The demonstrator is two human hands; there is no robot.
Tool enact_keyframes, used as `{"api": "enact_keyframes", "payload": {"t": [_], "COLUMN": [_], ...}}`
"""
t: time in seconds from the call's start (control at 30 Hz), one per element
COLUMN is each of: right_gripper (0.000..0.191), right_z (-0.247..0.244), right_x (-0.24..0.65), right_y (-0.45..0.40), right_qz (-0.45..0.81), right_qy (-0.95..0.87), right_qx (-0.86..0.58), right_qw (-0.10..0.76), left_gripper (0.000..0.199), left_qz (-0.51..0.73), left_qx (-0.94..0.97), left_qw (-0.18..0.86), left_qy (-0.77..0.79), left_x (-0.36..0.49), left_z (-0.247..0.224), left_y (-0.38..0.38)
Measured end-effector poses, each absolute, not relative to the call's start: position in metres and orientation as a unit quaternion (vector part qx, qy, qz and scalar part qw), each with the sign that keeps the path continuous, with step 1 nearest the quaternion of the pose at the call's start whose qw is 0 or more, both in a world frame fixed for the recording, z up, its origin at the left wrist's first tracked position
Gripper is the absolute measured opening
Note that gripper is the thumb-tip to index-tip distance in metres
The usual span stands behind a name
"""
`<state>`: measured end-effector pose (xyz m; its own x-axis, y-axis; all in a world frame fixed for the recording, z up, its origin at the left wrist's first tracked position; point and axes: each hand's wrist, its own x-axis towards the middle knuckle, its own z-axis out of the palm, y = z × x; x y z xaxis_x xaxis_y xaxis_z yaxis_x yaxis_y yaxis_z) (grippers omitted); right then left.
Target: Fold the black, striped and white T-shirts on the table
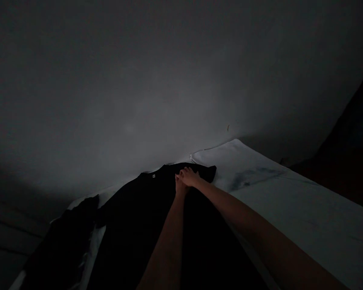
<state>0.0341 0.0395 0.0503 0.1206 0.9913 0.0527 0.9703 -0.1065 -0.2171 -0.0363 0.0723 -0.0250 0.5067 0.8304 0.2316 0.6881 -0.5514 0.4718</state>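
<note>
A black short-sleeved T-shirt (130,209) lies spread on a pale sheet, with a small light label (153,176) near its neckline. My left hand (180,186) and my right hand (190,176) meet on the shirt's upper right part, close to the right sleeve. The right hand lies partly across the left and hides some of its fingers. Both hands have bent, closed fingers that seem to pinch the dark cloth. The fabric at the fingertips is hard to make out in the dim light.
The pale sheet (269,201) has a grey smudged pattern and stretches to the right. Another dark cloth (63,241) lies at the left beside the shirt. A plain grey wall (157,88) rises behind the far edge. Deep shadow fills the right side.
</note>
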Motion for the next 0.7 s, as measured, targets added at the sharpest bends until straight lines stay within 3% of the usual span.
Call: {"api": "enact_keyframes", "payload": {"t": [0.1, 0.33, 0.47, 0.7], "right_gripper": [0.058, 0.068, 0.066, 0.064], "right_z": [0.027, 0.015, 0.01, -0.023], "right_x": [0.037, 0.069, 0.016, -0.087], "right_y": [0.029, 0.003, 0.001, -0.015], "right_qz": [0.061, -0.059, -0.118, 0.014], "right_qy": [-0.687, -0.654, -0.669, -0.812], "right_qx": [-0.722, -0.751, -0.732, -0.584], "right_qw": [0.045, -0.075, -0.05, -0.008], "left_gripper": [0.054, 0.061, 0.054, 0.054], "left_qz": [0.272, 0.352, 0.316, 0.191], "left_qx": [0.82, 0.748, 0.733, 0.723], "left_qw": [0.196, 0.241, 0.18, 0.051], "left_qy": [0.465, 0.508, 0.576, 0.662], "left_x": [-0.048, -0.089, -0.142, -0.296], "left_z": [-0.027, -0.027, -0.04, -0.067], "left_y": [0.081, 0.078, 0.061, 0.05]}}
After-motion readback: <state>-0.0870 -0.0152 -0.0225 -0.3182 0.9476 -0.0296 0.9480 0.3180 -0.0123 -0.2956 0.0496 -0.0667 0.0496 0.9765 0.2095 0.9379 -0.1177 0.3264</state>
